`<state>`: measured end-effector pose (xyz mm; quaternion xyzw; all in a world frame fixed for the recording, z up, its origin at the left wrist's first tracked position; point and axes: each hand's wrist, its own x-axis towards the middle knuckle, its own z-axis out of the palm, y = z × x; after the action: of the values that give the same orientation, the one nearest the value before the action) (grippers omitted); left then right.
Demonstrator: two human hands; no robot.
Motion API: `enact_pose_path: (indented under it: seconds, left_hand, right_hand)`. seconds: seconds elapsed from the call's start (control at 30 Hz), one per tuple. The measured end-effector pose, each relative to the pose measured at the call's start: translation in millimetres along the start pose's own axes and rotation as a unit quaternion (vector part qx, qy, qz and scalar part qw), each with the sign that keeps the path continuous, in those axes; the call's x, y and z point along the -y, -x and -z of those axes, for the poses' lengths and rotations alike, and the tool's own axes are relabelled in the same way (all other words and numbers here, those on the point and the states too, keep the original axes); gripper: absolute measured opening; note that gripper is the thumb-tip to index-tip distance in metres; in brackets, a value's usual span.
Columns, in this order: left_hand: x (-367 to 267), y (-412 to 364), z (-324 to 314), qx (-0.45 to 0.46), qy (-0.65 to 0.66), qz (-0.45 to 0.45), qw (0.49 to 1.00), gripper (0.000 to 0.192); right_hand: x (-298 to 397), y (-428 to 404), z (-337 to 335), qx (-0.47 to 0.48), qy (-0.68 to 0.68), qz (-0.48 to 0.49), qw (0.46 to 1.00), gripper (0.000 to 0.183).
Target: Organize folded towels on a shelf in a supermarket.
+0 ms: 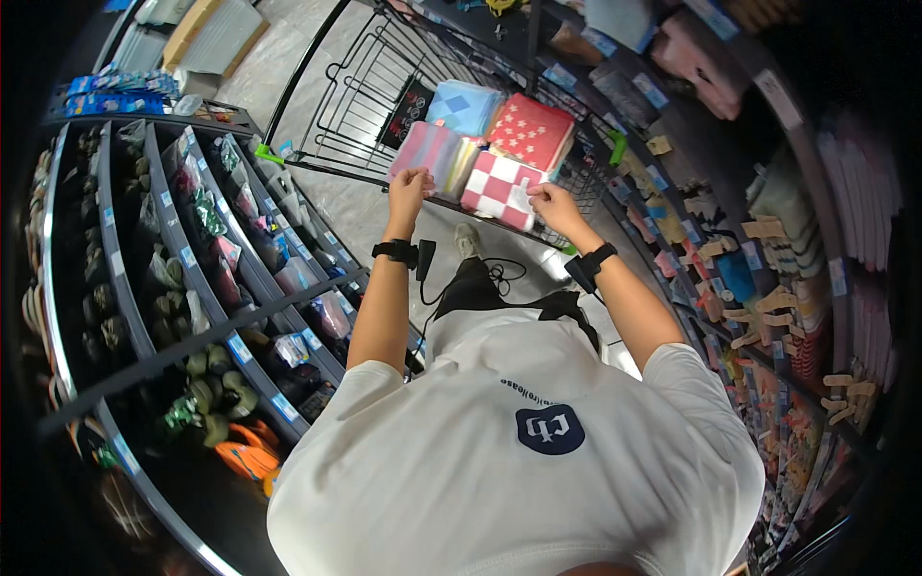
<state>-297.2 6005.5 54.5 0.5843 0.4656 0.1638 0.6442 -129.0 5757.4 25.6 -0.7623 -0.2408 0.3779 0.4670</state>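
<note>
A wire shopping cart (346,167) with a black frame and green corner pieces stands before me. Folded textiles, apparently towels, lie in its upper part in several piles: a pink-and-grey striped one (423,147), a blue diamond-patterned one (461,106), a red star-patterned one (531,133) and a pink-and-white checked one (503,186). My left hand (410,191), its fingers curled, is at the near edge of the striped pile. At the right side of the checked pile is my right hand (558,205), thumb and fingers close together. Whether either hand grips cloth is unclear.
Slanted shelving (180,237) with bagged goods runs along my left. On my right, tall racks (691,209) hold textiles and small tagged items. A dark cable (508,268) lies looped on the floor near my shoe (467,240). Cardboard-edged panels (216,36) stand farther off.
</note>
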Motion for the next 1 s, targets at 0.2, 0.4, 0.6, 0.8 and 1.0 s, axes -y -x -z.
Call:
enact_pose_path:
  seconds: [0.2, 0.4, 0.6, 0.8, 1.0]
  left_hand:
    - [36.1, -119.0, 59.6, -0.007, -0.061, 0.054, 0.997, 0.023]
    - [57.3, -182.8, 61.9, 0.063, -0.218, 0.131, 0.965, 0.036]
    - [114.0, -237.5, 71.5, 0.155, -0.263, 0.281, 0.91, 0.025]
    - [75.5, -217.6, 52.2, 0.192, -0.375, 0.262, 0.869, 0.034]
    - [110.1, -222.6, 53.7, 0.061, -0.329, 0.263, 0.905, 0.071]
  right_hand:
    - [-0.8, -89.2, -108.4, 0.008, -0.206, -0.099, 0.974, 0.026]
    - [-19.6, -178.2, -184.4, 0.021, -0.169, -0.141, 0.975, 0.015]
    - [-14.3, -221.0, -206.4, -0.077, -0.184, -0.177, 0.964, 0.048]
    - [12.6, -240.2, -197.0, -0.021, -0.2, -0.182, 0.963, 0.056]
    - [10.6, -259.4, -198.5, -0.031, -0.228, -0.178, 0.957, 0.06]
